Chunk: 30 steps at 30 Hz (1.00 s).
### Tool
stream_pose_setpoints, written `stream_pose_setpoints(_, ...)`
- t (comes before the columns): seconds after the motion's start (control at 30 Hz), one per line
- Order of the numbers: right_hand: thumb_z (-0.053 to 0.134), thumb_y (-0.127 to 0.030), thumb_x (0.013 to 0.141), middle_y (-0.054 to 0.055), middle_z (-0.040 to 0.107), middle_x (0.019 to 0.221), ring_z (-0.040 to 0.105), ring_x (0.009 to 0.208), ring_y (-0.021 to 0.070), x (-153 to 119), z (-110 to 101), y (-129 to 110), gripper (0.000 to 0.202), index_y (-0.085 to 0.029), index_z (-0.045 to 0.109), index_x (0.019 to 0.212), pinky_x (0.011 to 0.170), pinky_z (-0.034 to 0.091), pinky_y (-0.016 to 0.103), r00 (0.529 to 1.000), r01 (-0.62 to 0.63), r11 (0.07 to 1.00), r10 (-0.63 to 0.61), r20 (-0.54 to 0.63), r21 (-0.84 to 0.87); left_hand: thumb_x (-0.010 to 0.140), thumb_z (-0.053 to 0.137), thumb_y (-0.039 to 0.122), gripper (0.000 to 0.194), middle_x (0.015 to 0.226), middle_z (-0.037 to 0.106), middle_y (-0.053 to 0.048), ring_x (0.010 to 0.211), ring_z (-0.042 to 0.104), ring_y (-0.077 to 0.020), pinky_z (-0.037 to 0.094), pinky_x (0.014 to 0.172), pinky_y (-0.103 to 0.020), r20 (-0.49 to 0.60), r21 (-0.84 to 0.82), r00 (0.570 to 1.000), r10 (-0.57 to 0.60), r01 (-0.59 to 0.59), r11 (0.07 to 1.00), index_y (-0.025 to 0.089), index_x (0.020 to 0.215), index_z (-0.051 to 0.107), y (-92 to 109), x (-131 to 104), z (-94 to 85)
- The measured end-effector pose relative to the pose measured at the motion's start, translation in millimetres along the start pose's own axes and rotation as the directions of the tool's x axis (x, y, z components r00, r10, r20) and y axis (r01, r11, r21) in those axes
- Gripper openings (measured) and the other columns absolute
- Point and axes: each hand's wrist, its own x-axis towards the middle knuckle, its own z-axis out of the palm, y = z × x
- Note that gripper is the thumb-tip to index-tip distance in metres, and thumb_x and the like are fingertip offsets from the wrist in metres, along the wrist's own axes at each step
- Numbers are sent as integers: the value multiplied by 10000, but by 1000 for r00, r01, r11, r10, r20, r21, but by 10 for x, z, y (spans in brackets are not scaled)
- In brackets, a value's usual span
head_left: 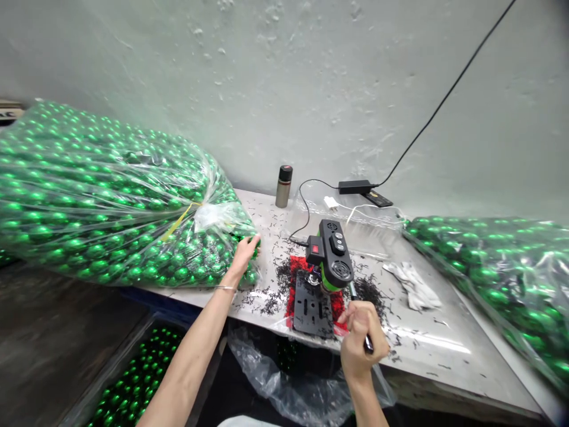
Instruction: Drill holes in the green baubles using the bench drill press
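Observation:
My left hand [244, 254] is at the right end of a big clear plastic bag [201, 218] full of shiny green balls [151, 246]. Its visible fingers look stretched out and apart against the balls; some fingertips are hidden. My right hand [363, 333] is wrapped round the black-ended lever [368, 344] of a small bench machine. This machine has a black and green head [334, 258], a red switch [315, 249] and a slotted black base plate [313, 311]. Under the plate lies a red cloth or mat [339, 303], with many small black bits [371, 292] strewn around.
A steel flask [283, 188] stands near the wall. Behind the machine are a clear tray [373, 234] and a black power adapter [354, 187] with cables. White gloves [413, 286] and another bag of green balls [498, 267] lie right. Below the table's edge sits a bin of green balls [137, 379].

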Motion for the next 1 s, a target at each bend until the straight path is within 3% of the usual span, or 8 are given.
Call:
stream_pose_setpoints(0.07, 460, -192, 964, -12, 503, 645, 505, 585, 114, -4, 8, -2, 376, -200, 424, 590, 556, 374, 274, 1000, -2, 1000, 2, -14, -2, 971, 439, 533, 454, 888, 667, -108, 633, 610, -144, 518, 602, -269, 75, -332, 992, -100, 119, 936, 121, 999, 627, 42, -234, -4)
stream_pose_setpoints(0.13, 458, -189, 965, -17, 500, 645, 506, 583, 112, -12, 15, -3, 361, -199, 441, 605, 559, 378, 273, 1000, -15, 1000, 15, -23, -3, 921, 578, 500, 374, 849, 656, -77, 584, 566, -108, 492, 538, -225, 223, -659, 955, -196, 296, 692, 136, 980, 638, 77, -503, 15)
stream_pose_setpoints(0.2, 458, -193, 967, -20, 502, 650, 505, 577, 110, -21, 16, -4, 337, -199, 467, 630, 559, 380, 272, 999, -33, 999, 33, -28, -2, 888, 663, 407, 294, 835, 648, -51, 557, 543, -85, 472, 496, -195, 358, -784, 905, -231, 425, 452, 148, 1027, 648, 107, -755, 52)
stream_pose_setpoints(0.3, 452, -201, 971, -19, 512, 650, 502, 571, 109, -27, 6, -11, 321, -199, 493, 652, 558, 372, 274, 999, -44, 999, 44, -20, -24, 882, 669, 270, 241, 851, 661, -43, 562, 566, -78, 477, 487, -177, 475, -797, 844, -251, 533, 285, 154, 1093, 654, 139, -1016, 127)
stream_pose_setpoints(0.4, 441, -191, 973, -18, 517, 643, 506, 577, 109, -25, -5, -19, 324, -197, 502, 656, 566, 369, 276, 1000, -28, 998, 28, -7, -47, 853, 681, 191, 220, 885, 702, -72, 619, 622, -102, 494, 508, -181, 541, -753, 798, -266, 601, 269, 148, 1069, 678, 133, -1133, 219)
stream_pose_setpoints(0.6, 436, -196, 973, -13, 515, 667, 528, 598, 117, -29, -6, -10, 325, -201, 483, 651, 565, 391, 278, 999, -32, 999, 33, 9, -27, 853, 711, 260, 109, 902, 741, -128, 767, 696, -194, 498, 517, -214, 581, -689, 787, -206, 611, 391, 154, 875, 710, 60, -1201, 386)
stream_pose_setpoints(0.8, 439, -208, 969, -9, 520, 672, 520, 594, 120, -36, -3, 1, 324, -204, 484, 647, 564, 385, 283, 1000, -25, 999, 25, -1, -27, 842, 709, 188, 82, 838, 707, -82, 595, 628, -105, 466, 458, -168, 622, -699, 728, -288, 682, 213, 127, 884, 676, 86, -1202, 426)
stream_pose_setpoints(1.0, 441, -216, 969, -14, 514, 662, 520, 587, 123, -39, -11, 7, 310, -205, 496, 664, 560, 381, 286, 999, -37, 999, 37, 4, -29, 871, 676, 177, 205, 733, 631, -4, 477, 526, -61, 439, 430, -152, 583, -759, 751, -309, 640, 124, 169, 1074, 642, 148, -1159, 420)
